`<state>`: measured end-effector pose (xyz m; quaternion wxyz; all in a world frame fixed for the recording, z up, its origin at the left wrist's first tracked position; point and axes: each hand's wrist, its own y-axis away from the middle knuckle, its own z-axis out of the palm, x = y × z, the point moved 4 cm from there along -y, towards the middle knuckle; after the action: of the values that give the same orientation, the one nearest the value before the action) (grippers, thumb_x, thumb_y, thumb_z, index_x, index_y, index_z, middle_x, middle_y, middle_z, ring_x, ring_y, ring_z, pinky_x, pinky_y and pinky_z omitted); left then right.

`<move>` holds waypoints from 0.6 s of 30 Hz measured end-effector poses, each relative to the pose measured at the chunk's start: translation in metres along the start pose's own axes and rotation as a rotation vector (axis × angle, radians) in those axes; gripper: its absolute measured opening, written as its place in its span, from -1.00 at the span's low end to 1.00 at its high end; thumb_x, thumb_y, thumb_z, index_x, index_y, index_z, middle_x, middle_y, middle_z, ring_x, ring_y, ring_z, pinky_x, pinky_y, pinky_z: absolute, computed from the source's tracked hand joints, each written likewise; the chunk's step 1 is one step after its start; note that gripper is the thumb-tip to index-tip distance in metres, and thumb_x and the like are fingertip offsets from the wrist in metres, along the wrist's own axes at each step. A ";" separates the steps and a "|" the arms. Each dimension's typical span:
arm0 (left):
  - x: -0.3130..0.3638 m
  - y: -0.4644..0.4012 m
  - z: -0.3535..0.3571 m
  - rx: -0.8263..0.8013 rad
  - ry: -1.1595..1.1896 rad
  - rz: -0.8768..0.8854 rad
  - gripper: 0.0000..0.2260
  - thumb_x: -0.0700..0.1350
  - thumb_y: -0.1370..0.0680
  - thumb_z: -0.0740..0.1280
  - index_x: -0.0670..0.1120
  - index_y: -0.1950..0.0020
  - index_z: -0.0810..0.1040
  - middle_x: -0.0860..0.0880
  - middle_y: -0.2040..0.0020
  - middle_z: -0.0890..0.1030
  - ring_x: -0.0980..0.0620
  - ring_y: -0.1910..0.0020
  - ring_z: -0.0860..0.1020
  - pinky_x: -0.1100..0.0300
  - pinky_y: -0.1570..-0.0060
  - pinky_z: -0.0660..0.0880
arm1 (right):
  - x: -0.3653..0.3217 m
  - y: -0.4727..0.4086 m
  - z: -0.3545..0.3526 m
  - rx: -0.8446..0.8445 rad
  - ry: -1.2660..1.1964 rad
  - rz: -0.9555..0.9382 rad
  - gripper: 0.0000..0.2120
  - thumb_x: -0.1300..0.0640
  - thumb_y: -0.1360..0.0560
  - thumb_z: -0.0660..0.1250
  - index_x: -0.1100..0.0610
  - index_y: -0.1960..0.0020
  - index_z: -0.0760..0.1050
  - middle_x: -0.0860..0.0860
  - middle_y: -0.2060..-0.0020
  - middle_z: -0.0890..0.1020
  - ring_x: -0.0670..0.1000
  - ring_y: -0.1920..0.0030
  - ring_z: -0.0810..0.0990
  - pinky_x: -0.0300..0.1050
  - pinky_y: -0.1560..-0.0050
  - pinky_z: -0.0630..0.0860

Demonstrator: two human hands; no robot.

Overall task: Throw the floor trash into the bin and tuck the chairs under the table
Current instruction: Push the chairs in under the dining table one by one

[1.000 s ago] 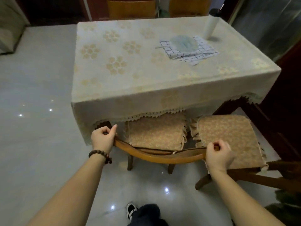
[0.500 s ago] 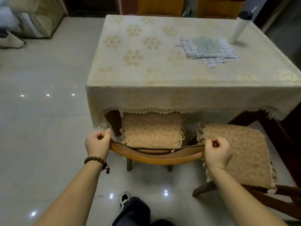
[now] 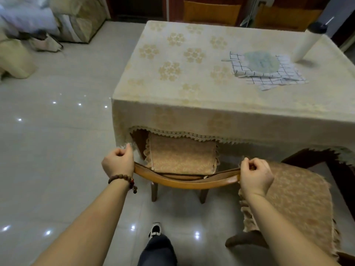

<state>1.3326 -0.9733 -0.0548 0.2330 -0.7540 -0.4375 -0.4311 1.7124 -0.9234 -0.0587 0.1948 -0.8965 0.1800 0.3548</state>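
A wooden chair (image 3: 184, 182) with a tan seat cushion (image 3: 182, 158) stands partly under the table (image 3: 192, 116), which wears a cream flowered cloth. My left hand (image 3: 118, 163) grips the left end of its curved backrest; my right hand (image 3: 255, 176) grips the right end. Most of the seat still shows in front of the cloth's lace hem. A second chair (image 3: 295, 204) with the same cushion stands out from the table at the right, turned at an angle. No bin or floor trash shows.
On the table lie a checked cloth (image 3: 269, 77) with a pale round mat and a white bottle (image 3: 307, 43). Two more chairs (image 3: 211, 12) stand at the far side. Cushions and bags (image 3: 28, 35) are piled at the far left. Glossy tiled floor (image 3: 57, 150) spreads to the left.
The view has swung right to left, so the table now sits further right. The held chair has slid a little further under the cloth; both hands keep their grip.
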 end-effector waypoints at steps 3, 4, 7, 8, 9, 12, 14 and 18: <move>0.014 -0.024 0.021 -0.026 -0.012 0.000 -0.61 0.02 -0.48 0.33 -0.21 0.44 0.42 -0.16 0.46 0.45 -0.10 0.43 0.43 0.09 0.28 0.49 | -0.009 -0.017 0.015 0.002 0.016 0.035 -0.74 0.18 -0.44 0.32 0.22 0.41 0.44 0.10 0.34 0.50 0.09 0.33 0.43 -0.12 0.26 0.29; 0.020 -0.033 0.028 -0.033 -0.010 0.006 -0.61 0.01 -0.48 0.32 -0.19 0.46 0.39 -0.12 0.48 0.40 -0.06 0.44 0.39 0.11 0.30 0.46 | -0.014 -0.024 0.020 0.006 0.017 0.052 -0.73 0.17 -0.45 0.30 0.23 0.41 0.44 0.09 0.33 0.50 0.09 0.33 0.43 -0.13 0.26 0.27; 0.038 -0.060 0.054 -0.050 -0.017 0.037 -0.61 -0.01 -0.49 0.31 -0.20 0.46 0.40 -0.08 0.49 0.36 -0.02 0.46 0.36 0.16 0.33 0.40 | -0.028 -0.051 0.040 0.030 0.027 0.095 -0.72 0.16 -0.44 0.28 0.24 0.41 0.43 0.09 0.31 0.50 0.10 0.31 0.43 -0.12 0.25 0.28; 0.042 -0.069 0.062 -0.053 -0.021 0.041 -0.61 -0.02 -0.50 0.31 -0.23 0.44 0.41 -0.09 0.49 0.37 -0.02 0.45 0.37 0.15 0.32 0.41 | -0.032 -0.059 0.047 0.037 0.029 0.103 -0.72 0.16 -0.44 0.28 0.24 0.41 0.42 0.10 0.30 0.50 0.10 0.31 0.43 -0.12 0.25 0.28; 0.045 -0.077 0.070 -0.056 -0.022 0.040 -0.61 -0.01 -0.50 0.30 -0.25 0.43 0.43 -0.10 0.49 0.38 -0.03 0.45 0.38 0.12 0.31 0.42 | -0.035 -0.067 0.054 0.041 0.032 0.108 -0.72 0.16 -0.44 0.28 0.24 0.41 0.42 0.10 0.30 0.50 0.10 0.31 0.42 -0.12 0.25 0.27; 0.053 -0.100 0.089 -0.064 -0.038 0.046 -0.61 -0.01 -0.50 0.29 -0.28 0.40 0.44 -0.18 0.46 0.40 -0.03 0.44 0.37 0.09 0.31 0.44 | -0.043 -0.088 0.074 0.044 0.043 0.124 -0.72 0.15 -0.44 0.28 0.23 0.41 0.41 0.12 0.29 0.51 0.12 0.30 0.42 -0.12 0.25 0.27; 0.062 -0.113 0.099 -0.074 -0.039 0.049 -0.61 -0.02 -0.50 0.29 -0.31 0.38 0.44 -0.18 0.45 0.39 0.00 0.46 0.34 0.15 0.35 0.39 | -0.051 -0.101 0.085 0.047 0.057 0.126 -0.72 0.15 -0.43 0.27 0.21 0.42 0.37 0.13 0.29 0.49 0.13 0.31 0.40 -0.12 0.26 0.24; 0.079 -0.143 0.121 -0.100 -0.079 0.035 -0.61 0.02 -0.49 0.26 -0.26 0.39 0.43 -0.09 0.48 0.36 0.00 0.48 0.32 0.17 0.40 0.35 | -0.069 -0.128 0.109 0.030 0.060 0.137 -0.68 0.16 -0.45 0.24 0.15 0.45 0.29 0.11 0.27 0.46 0.11 0.30 0.37 -0.13 0.25 0.19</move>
<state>1.2830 -0.7765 -0.0539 0.1852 -0.7885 -0.4112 -0.4182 1.6629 -0.7487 -0.0548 0.1780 -0.8893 0.2520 0.3376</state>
